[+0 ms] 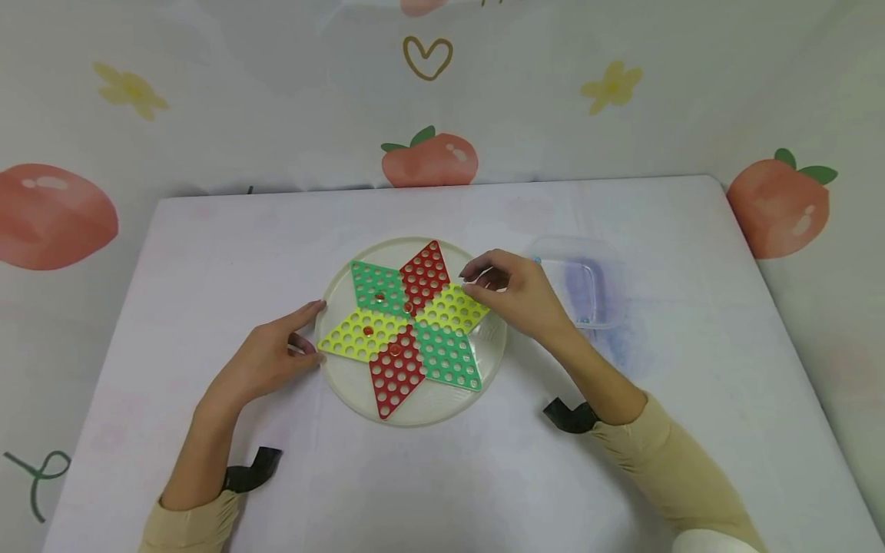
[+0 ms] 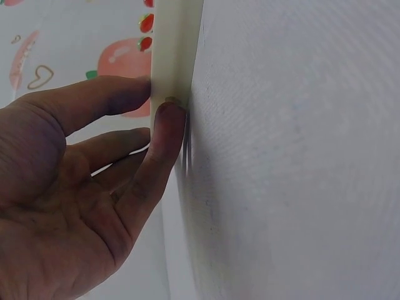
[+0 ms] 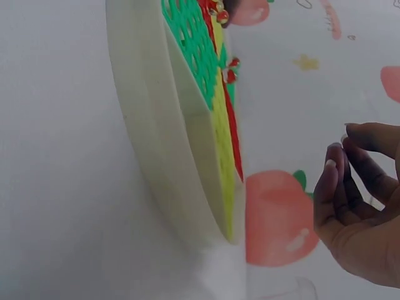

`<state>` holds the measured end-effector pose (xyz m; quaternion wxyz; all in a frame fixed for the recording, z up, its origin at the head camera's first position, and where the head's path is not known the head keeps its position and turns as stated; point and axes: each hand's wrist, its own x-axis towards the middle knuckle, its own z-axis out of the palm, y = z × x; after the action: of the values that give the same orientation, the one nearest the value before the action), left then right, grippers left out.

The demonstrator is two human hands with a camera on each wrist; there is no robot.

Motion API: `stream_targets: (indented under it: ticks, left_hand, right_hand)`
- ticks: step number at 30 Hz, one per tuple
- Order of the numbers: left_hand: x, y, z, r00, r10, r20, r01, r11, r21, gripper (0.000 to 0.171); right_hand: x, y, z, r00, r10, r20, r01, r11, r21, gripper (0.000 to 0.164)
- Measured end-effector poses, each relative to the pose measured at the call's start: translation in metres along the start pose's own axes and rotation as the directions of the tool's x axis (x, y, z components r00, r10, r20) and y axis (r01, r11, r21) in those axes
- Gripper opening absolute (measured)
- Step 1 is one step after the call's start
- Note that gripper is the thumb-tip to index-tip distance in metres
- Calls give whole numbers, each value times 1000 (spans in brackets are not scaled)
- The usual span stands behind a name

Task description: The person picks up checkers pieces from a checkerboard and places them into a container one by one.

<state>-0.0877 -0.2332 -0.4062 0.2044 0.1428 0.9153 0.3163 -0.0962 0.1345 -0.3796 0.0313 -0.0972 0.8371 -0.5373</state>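
Observation:
A round white game board (image 1: 356,411) lies on the table, with a star of red, green and yellow panels full of round holes. Several red-tinted marbles (image 1: 395,349) sit on its panels. At the board's left edge my left hand (image 1: 270,357) rests spread fingertips on the rim (image 2: 178,50), not wrapped round it. Above the upper right yellow panel (image 1: 452,307) hovers my right hand (image 1: 515,292), its thumb and index tips close together. Away from the board surface in the right wrist view, the bent fingers (image 3: 340,187) show no clear object; a small one could be hidden.
A clear plastic box (image 1: 596,284) stands right of the board, partly behind my right hand; bluish bits show at its edge. The white tablecloth (image 1: 442,491) meets a patterned backdrop (image 1: 290,92) at the far edge. Black straps (image 1: 572,416) sit at both wrists.

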Motion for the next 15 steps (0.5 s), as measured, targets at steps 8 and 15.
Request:
stream_targets:
  ticks: [8, 15]
  left_hand:
    - [1, -2, 2, 1000, -16, -1, 16, 1000, -1, 76]
    - [2, -2, 3, 1000, -13, -8, 13, 1000, -12, 77]
  right_hand:
    - [10, 7, 22, 996, -18, 83, 14, 999, 46, 20]
    - [19, 15, 38, 991, -37, 129, 27, 997, 76, 23]
